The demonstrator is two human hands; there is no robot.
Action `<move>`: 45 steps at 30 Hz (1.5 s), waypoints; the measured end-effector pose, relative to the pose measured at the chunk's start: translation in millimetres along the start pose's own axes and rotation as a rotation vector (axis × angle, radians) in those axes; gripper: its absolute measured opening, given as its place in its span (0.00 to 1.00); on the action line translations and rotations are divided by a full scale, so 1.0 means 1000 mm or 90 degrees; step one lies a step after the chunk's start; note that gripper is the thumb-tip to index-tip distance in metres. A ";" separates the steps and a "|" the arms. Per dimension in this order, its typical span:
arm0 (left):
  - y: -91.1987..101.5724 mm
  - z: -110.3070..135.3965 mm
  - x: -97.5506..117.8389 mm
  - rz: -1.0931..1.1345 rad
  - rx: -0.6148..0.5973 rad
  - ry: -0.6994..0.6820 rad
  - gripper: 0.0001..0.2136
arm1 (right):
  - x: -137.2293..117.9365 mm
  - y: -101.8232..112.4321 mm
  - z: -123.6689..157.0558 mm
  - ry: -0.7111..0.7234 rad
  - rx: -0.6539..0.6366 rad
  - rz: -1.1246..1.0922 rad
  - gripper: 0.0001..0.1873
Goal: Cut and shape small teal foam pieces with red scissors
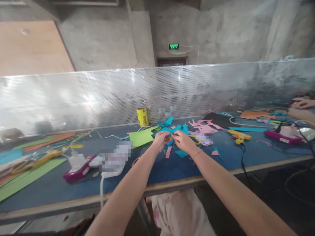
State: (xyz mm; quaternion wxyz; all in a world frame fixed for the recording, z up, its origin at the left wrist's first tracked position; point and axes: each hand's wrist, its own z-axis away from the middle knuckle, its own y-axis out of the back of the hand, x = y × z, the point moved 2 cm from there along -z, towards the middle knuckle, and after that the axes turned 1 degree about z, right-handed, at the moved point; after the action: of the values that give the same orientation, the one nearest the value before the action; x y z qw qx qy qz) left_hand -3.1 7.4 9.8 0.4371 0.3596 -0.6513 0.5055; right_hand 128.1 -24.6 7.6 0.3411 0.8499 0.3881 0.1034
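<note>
Over the middle of the table, my left hand (161, 139) and my right hand (183, 141) meet with fingertips pinched together. Between them is a piece of blue paper (169, 142), partly hidden by the fingers. More blue paper (183, 128) lies just behind the hands. The yellow handle of what look like scissors (197, 140) shows beside my right hand. A light green sheet (140, 137) lies to the left of my left hand. Below the hands are a pink strip (168, 151) and a blue-green scrap (181, 153).
Glue gun (240, 136) lies to the right, its cord over the edge. Purple power strips (78, 169) stand on both sides. A phone (115, 159) is at left, and a yellow roll (142, 117) stands by the perforated metal screen (110, 95). Another person's hands (302, 109) show far right.
</note>
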 end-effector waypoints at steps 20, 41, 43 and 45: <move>-0.007 -0.002 -0.001 -0.228 -0.048 -0.133 0.08 | 0.016 -0.006 -0.005 -0.405 0.132 -0.434 0.14; -0.012 -0.001 0.000 -0.284 -0.057 -0.195 0.05 | 0.014 -0.011 -0.005 -0.368 0.036 -0.436 0.14; -0.011 -0.001 0.000 -0.278 -0.061 -0.193 0.06 | 0.015 -0.010 -0.005 -0.361 0.040 -0.427 0.14; -0.011 -0.002 0.000 -0.277 -0.060 -0.190 0.07 | 0.015 -0.009 -0.005 -0.356 0.047 -0.415 0.14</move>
State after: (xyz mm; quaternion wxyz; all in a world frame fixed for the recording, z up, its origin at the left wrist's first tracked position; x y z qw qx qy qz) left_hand 7.4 6.4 13.6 0.4508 0.5407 -0.6390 0.3099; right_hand 130.7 -6.7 4.4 0.4173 0.6899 0.5321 -0.2582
